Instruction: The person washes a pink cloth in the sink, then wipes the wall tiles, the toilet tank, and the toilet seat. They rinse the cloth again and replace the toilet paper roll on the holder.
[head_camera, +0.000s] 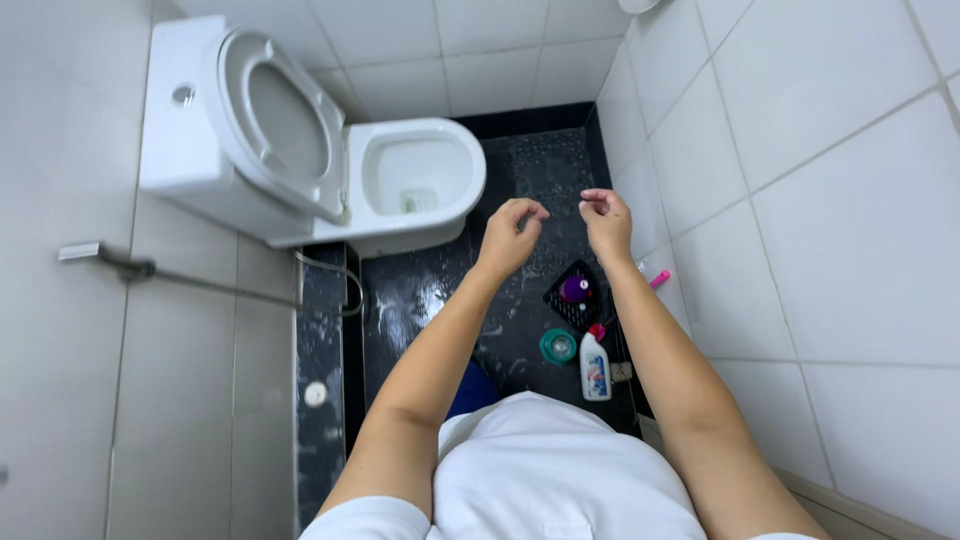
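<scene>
Both my hands, left (510, 235) and right (606, 222), hover loosely curled and empty above wet black floor (420, 290), toilet (415, 175) just beside, white tiled walls (830, 180).

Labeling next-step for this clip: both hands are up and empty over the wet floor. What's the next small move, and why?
Probably lower the right hand toward the white bottle with the red cap. Both it and the left hand hold nothing, fingers loosely curled, and the bottle stands upright on the dark floor below the right forearm, by the right wall.
</scene>
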